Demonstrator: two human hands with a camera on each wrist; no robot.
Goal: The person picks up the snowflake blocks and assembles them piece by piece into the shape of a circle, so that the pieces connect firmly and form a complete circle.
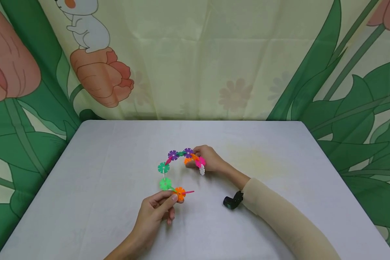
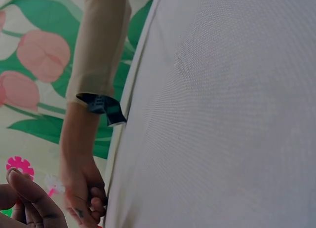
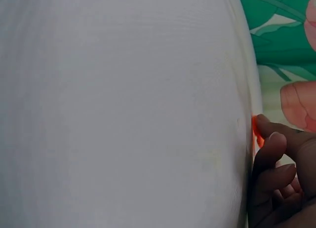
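Observation:
A curved chain of interlocking plastic snowflake discs [image 1: 163, 167] in green, purple, pink, orange and white spans the two hands. My left hand [image 1: 154, 211] pinches its near end between thumb and fingers, at an orange disc [image 1: 180, 194] with a pink disc [image 1: 190, 191] standing edge-on beside it. At the far end, my right hand [image 1: 211, 159] grips the chain near another orange disc [image 1: 187, 161]; a pink disc [image 1: 200, 161] and a white disc [image 1: 202, 170] hang before its palm. In the right wrist view, an orange disc [image 3: 256, 132] shows at the fingertips, mostly hidden.
A white cloth-covered table [image 1: 100, 180] lies beneath both hands. Below the right sleeve cuff sits a black wrist camera [image 1: 233, 200]. Behind the table hangs a curtain [image 1: 182, 65] printed with tulips, leaves and a white animal.

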